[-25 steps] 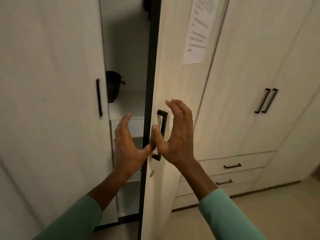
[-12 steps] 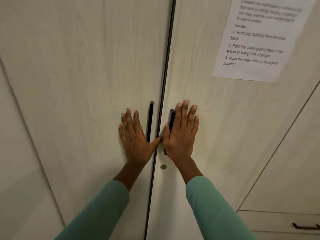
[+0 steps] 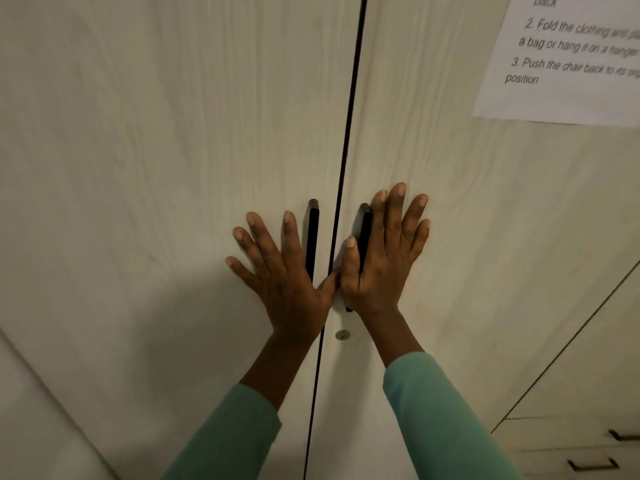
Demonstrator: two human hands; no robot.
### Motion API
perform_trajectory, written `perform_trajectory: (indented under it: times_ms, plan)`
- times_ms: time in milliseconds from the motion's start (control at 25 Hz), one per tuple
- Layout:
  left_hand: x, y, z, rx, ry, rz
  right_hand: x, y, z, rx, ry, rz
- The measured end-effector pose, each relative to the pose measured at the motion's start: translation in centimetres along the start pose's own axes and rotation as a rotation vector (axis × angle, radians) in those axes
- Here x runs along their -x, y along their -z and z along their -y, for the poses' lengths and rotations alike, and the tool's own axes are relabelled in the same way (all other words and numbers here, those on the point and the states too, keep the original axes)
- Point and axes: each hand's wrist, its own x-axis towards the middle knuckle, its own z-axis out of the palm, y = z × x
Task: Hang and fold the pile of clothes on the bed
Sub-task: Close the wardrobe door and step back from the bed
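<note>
Pale wardrobe doors [image 3: 173,150] closed together, printed notice [image 3: 568,71] taped upper right, green sleeves [image 3: 443,420] at the bottom, left hand [image 3: 280,268] and right hand [image 3: 381,258] spread flat against the doors, right palm seemingly covering its black handle [image 3: 364,220], small lock [image 3: 342,335] below, clothes pile out of view.

A home bedroom, by the look: pale wood-grain wardrobe doors [image 3: 173,168] (black bar handles [image 3: 312,237]), drawers [image 3: 568,438] alongside.

2 pale wood-grain wardrobe doors [image 3: 173,161] meet at a dark seam [image 3: 349,98], black bar handles [image 3: 312,237] beside it. Printed notice [image 3: 561,98] upper right; 2 drawers [image 3: 561,434] lower right.
</note>
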Motion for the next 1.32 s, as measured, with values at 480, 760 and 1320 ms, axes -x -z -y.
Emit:
perform_trajectory:
  times_ms: [480, 760, 1320]
  plan:
    - [5.3, 8.4, -1.7, 0.691, -0.144, 0.274, 6.5, 13.2, 1.3, -0.047, -0.210, 0.228]
    - [19.8, 14.8, -9.0, 1.076, -0.166, 0.896, 23.4, 31.9, 2.1, 0.100, -0.730, 0.217]
    - [51.7, 39.5, -26.9, 1.318, -1.384, 1.751, 53.3, 68.2, 23.8, 0.633, -1.624, -0.603]
